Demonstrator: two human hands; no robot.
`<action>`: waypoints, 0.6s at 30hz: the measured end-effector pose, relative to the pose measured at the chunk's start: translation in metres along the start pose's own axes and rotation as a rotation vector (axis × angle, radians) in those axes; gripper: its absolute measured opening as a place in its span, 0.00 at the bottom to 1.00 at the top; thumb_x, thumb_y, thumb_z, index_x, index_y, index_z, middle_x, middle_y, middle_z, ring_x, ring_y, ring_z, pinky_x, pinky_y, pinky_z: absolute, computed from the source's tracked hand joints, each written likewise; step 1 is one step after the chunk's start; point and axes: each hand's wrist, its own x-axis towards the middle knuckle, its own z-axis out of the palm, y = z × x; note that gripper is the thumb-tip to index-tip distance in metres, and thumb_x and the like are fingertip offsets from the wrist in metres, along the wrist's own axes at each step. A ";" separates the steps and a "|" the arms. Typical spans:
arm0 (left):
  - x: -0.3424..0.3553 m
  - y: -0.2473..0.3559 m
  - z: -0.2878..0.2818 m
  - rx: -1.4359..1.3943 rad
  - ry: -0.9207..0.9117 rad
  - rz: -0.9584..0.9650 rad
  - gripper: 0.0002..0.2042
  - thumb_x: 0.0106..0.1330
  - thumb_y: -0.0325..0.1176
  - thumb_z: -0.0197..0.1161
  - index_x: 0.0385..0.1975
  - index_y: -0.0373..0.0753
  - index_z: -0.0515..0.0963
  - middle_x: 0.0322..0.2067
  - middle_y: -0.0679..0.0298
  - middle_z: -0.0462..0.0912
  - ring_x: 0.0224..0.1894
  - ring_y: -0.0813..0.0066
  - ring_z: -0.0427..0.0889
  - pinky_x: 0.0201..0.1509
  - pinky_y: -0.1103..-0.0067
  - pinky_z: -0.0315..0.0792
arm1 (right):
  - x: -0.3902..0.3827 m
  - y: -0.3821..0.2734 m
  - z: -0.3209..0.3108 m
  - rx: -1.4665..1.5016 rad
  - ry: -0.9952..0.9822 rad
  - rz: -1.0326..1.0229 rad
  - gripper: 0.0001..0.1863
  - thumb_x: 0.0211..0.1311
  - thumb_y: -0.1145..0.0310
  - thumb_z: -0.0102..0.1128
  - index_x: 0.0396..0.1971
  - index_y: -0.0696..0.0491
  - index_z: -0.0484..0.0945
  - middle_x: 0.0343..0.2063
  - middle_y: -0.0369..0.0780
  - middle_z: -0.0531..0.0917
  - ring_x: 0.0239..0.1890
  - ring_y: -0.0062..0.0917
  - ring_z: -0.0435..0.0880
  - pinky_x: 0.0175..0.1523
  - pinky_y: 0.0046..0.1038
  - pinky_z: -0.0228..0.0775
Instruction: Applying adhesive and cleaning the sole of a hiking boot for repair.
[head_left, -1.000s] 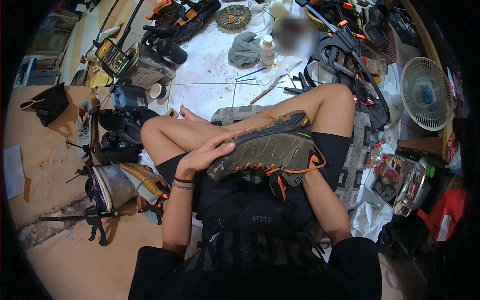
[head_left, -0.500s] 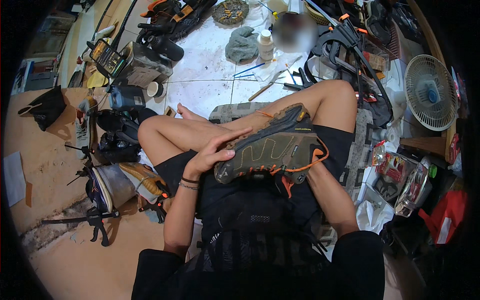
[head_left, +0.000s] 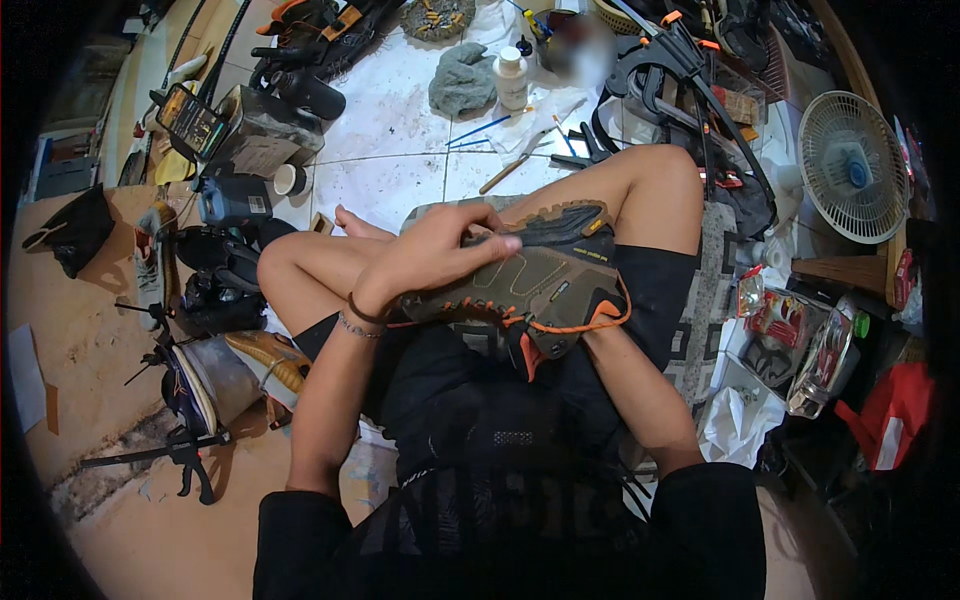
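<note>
A brown-olive hiking shoe (head_left: 545, 285) with orange laces and a dark, lugged sole lies on its side above my lap, its sole edge facing away from me. My left hand (head_left: 435, 250) grips the toe half, with the thumb on the upper near the sole edge and the fingers bent over the sole side. The right forearm (head_left: 640, 385) runs up behind the heel and collar. My right hand is hidden by the shoe, so its fingers do not show.
Ahead on white tiles are a white bottle (head_left: 510, 80), a grey cloth (head_left: 462, 80), thin blue brushes (head_left: 480, 132) and a wooden-handled tool (head_left: 505, 175). Clamped shoes (head_left: 195, 385) stand at the left. A fan (head_left: 853, 168) and plastic packages (head_left: 790, 330) are at the right.
My left hand has gone from lying stretched along the toe to bending over the sole edge, thumb on the upper. The shoe has shifted slightly left; the whole view has shifted a little too.
</note>
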 end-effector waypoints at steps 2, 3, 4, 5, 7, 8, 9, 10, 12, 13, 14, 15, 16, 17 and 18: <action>0.004 0.000 0.002 -0.005 0.027 -0.015 0.19 0.68 0.46 0.63 0.38 0.31 0.80 0.28 0.58 0.82 0.32 0.77 0.77 0.38 0.77 0.72 | -0.003 -0.001 -0.003 -0.020 0.016 -0.012 0.23 0.76 0.59 0.42 0.63 0.57 0.65 0.60 0.47 0.72 0.60 0.35 0.74 0.63 0.36 0.71; 0.003 -0.001 0.003 0.014 0.057 0.004 0.19 0.68 0.45 0.63 0.37 0.31 0.80 0.27 0.59 0.82 0.30 0.78 0.76 0.36 0.77 0.71 | -0.004 -0.004 -0.005 -0.028 0.025 -0.016 0.23 0.76 0.59 0.42 0.63 0.57 0.65 0.60 0.47 0.72 0.60 0.35 0.74 0.63 0.36 0.71; 0.002 -0.001 0.005 0.033 0.087 0.023 0.18 0.68 0.45 0.63 0.36 0.31 0.81 0.25 0.61 0.82 0.28 0.79 0.76 0.34 0.78 0.71 | -0.013 -0.003 -0.010 -0.036 0.033 -0.020 0.23 0.76 0.59 0.42 0.63 0.57 0.65 0.60 0.47 0.72 0.60 0.35 0.74 0.63 0.36 0.71; 0.002 -0.002 0.006 0.052 0.117 0.042 0.17 0.68 0.44 0.64 0.35 0.32 0.81 0.23 0.62 0.81 0.26 0.79 0.75 0.32 0.78 0.70 | -0.007 0.000 -0.005 -0.044 0.041 -0.024 0.23 0.76 0.59 0.42 0.63 0.57 0.65 0.60 0.47 0.72 0.60 0.35 0.74 0.63 0.36 0.71; 0.004 -0.003 0.007 0.048 0.118 0.019 0.19 0.67 0.47 0.63 0.35 0.34 0.83 0.23 0.58 0.83 0.27 0.72 0.79 0.33 0.75 0.72 | -0.001 -0.002 0.000 -0.061 0.056 -0.037 0.23 0.76 0.60 0.42 0.63 0.57 0.65 0.60 0.47 0.72 0.60 0.35 0.74 0.62 0.36 0.71; 0.004 -0.003 0.008 0.048 0.124 -0.004 0.20 0.66 0.50 0.63 0.34 0.36 0.84 0.24 0.54 0.84 0.27 0.65 0.84 0.33 0.72 0.74 | -0.002 -0.003 -0.001 -0.070 0.062 -0.044 0.23 0.76 0.60 0.42 0.63 0.57 0.65 0.60 0.47 0.72 0.60 0.35 0.74 0.62 0.36 0.71; 0.004 -0.002 0.009 0.048 0.124 -0.001 0.20 0.66 0.50 0.63 0.34 0.36 0.84 0.24 0.54 0.84 0.27 0.65 0.84 0.33 0.72 0.74 | 0.002 -0.005 0.000 -0.081 0.065 -0.053 0.23 0.75 0.60 0.42 0.63 0.57 0.65 0.60 0.47 0.72 0.60 0.35 0.74 0.62 0.36 0.71; 0.004 -0.001 0.010 0.069 0.141 -0.008 0.20 0.67 0.50 0.62 0.34 0.35 0.84 0.24 0.53 0.84 0.27 0.64 0.84 0.33 0.72 0.74 | -0.001 -0.006 -0.004 -0.091 0.068 -0.064 0.23 0.75 0.60 0.42 0.63 0.57 0.65 0.60 0.47 0.72 0.60 0.35 0.74 0.62 0.36 0.71; 0.003 0.001 0.012 0.092 0.160 -0.016 0.20 0.68 0.49 0.61 0.34 0.35 0.83 0.23 0.53 0.83 0.26 0.63 0.83 0.33 0.72 0.74 | 0.001 -0.004 -0.003 -0.112 0.071 -0.080 0.23 0.75 0.60 0.42 0.63 0.57 0.65 0.60 0.47 0.72 0.60 0.35 0.74 0.62 0.36 0.71; 0.002 0.000 0.014 0.078 0.195 -0.034 0.20 0.69 0.48 0.60 0.34 0.34 0.83 0.23 0.52 0.83 0.25 0.62 0.82 0.33 0.71 0.74 | 0.004 -0.004 0.000 -0.122 0.070 -0.085 0.23 0.75 0.60 0.42 0.63 0.57 0.65 0.60 0.47 0.72 0.60 0.35 0.74 0.62 0.36 0.71; 0.001 -0.001 0.016 0.065 0.229 -0.052 0.20 0.69 0.48 0.59 0.35 0.34 0.82 0.23 0.52 0.82 0.25 0.62 0.82 0.33 0.71 0.73 | 0.003 -0.005 0.000 -0.132 0.070 -0.091 0.23 0.75 0.60 0.42 0.63 0.57 0.65 0.60 0.47 0.72 0.60 0.35 0.75 0.62 0.36 0.71; 0.002 -0.004 0.015 0.069 0.234 -0.052 0.20 0.69 0.48 0.59 0.35 0.34 0.82 0.23 0.52 0.82 0.25 0.62 0.82 0.33 0.71 0.73 | 0.002 -0.003 0.002 -0.142 0.066 -0.097 0.23 0.75 0.60 0.42 0.63 0.57 0.65 0.60 0.47 0.72 0.60 0.35 0.75 0.62 0.35 0.72; 0.004 -0.009 0.014 0.079 0.225 -0.028 0.18 0.71 0.44 0.59 0.37 0.32 0.81 0.25 0.55 0.83 0.27 0.71 0.78 0.34 0.74 0.73 | 0.003 -0.005 0.003 -0.152 0.061 -0.104 0.23 0.75 0.60 0.42 0.63 0.57 0.65 0.60 0.47 0.72 0.60 0.35 0.75 0.62 0.35 0.72; 0.005 -0.013 0.014 0.090 0.215 -0.005 0.16 0.72 0.41 0.58 0.39 0.30 0.81 0.27 0.59 0.83 0.30 0.80 0.75 0.36 0.78 0.72 | 0.001 -0.005 0.001 -0.162 0.056 -0.110 0.23 0.75 0.60 0.42 0.63 0.57 0.65 0.60 0.47 0.72 0.60 0.35 0.75 0.62 0.35 0.72; 0.005 -0.016 0.015 0.097 0.218 -0.003 0.16 0.72 0.41 0.58 0.39 0.30 0.81 0.27 0.59 0.83 0.30 0.80 0.75 0.36 0.78 0.72 | -0.007 -0.006 -0.005 -0.171 0.053 -0.119 0.23 0.75 0.60 0.42 0.63 0.57 0.65 0.59 0.47 0.72 0.59 0.35 0.75 0.62 0.35 0.72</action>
